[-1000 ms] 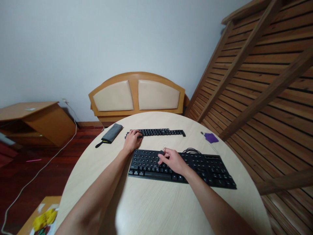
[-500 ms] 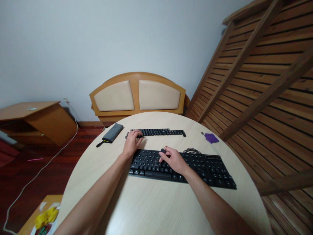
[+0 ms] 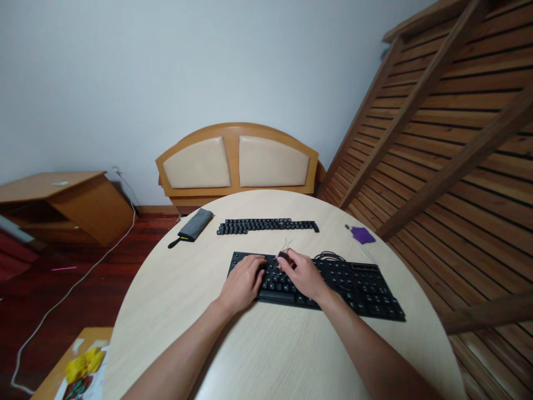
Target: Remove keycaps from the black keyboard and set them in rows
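Note:
A black keyboard (image 3: 333, 283) lies in front of me, many of its keycaps off on the upper left side. In a pinch, my right hand (image 3: 303, 272) holds a wire keycap puller (image 3: 283, 255) by its dark handle, above the middle of the keyboard. One pair of its thin wire ends points away from me; the other end is down by the keys. My left hand (image 3: 245, 282) rests over the left part of the keyboard, fingers bent forward and thumb apart, with nothing visible in it. Farther back, loose black keycaps (image 3: 266, 224) stand in rows.
A grey pouch (image 3: 196, 224) lies at the left of the round table (image 3: 175, 289). A purple cloth piece (image 3: 363, 235) sits at the right. The keyboard's coiled cable (image 3: 330, 256) is behind it. A slatted wooden panel (image 3: 449, 139) leans close on the right.
My left hand has come back from the left end of the keycap rows to the keyboard. My right hand has shifted slightly, with the keycap puller still in it.

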Tool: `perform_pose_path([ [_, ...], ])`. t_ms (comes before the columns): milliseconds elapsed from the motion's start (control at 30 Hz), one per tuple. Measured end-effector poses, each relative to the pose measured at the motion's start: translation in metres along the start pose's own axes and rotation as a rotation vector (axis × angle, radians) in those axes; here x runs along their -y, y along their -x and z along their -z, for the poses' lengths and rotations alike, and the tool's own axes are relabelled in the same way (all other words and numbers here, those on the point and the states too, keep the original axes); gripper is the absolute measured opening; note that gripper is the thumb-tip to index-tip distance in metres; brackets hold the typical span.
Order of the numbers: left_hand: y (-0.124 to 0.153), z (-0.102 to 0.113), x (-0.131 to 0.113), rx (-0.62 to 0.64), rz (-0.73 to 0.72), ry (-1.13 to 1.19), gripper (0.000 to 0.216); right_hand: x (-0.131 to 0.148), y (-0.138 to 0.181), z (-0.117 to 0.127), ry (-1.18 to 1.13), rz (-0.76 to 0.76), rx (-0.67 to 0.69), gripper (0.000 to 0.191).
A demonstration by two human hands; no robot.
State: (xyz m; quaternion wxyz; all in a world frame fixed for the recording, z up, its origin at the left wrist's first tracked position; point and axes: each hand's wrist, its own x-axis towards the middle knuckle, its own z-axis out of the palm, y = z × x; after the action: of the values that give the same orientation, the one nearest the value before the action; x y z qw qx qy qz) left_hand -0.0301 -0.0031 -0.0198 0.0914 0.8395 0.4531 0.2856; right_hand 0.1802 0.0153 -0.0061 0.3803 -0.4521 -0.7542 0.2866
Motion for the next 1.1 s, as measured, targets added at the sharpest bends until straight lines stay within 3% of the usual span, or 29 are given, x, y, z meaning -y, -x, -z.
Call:
perform_pose_path([
  [500,0.0020,0.0034,-0.0039,0.005,0.009,-0.024,0.022,-0.0052,0.0011,-0.0049,-0.026,-0.019,0.068,0.026],
  [1100,0.0020,0.0028,-0.0035,0.020,0.014,-0.051,0.018,-0.0062,0.0088,-0.0061,0.237,0.322,0.109,0.023],
])
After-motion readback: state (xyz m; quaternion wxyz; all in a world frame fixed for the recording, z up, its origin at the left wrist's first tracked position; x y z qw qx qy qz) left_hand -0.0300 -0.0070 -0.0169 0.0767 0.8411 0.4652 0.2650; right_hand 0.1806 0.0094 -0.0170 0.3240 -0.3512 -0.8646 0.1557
